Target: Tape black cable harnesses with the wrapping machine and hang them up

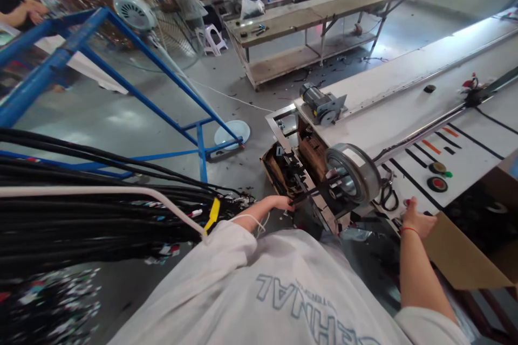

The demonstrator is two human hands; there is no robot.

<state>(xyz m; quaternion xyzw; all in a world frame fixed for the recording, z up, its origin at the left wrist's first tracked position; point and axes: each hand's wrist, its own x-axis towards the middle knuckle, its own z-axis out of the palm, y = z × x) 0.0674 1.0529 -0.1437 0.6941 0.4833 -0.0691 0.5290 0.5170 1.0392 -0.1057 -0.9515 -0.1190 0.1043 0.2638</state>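
A standing fan [162,5] is positioned behind a blue frame [121,64]. Black cable bundles [81,210] are draped at left; wooden workbenches [324,11] are arranged beyond.

White lettered shirt [283,285], red wristband [408,230]

Black cable bundle [81,210] with yellow tag [212,214]. Blue steel frame [133,59]. White table [404,113] marked with black and orange stripes. Grey roller [354,172]. Brown cardboard box [461,259]. Red wristband [408,230].

Left arm extended forward, bent at elbow, left hand [282,203] palm down, fingers curled. Right arm straight ahead, right hand [417,220] knuckles up, fingers folded.
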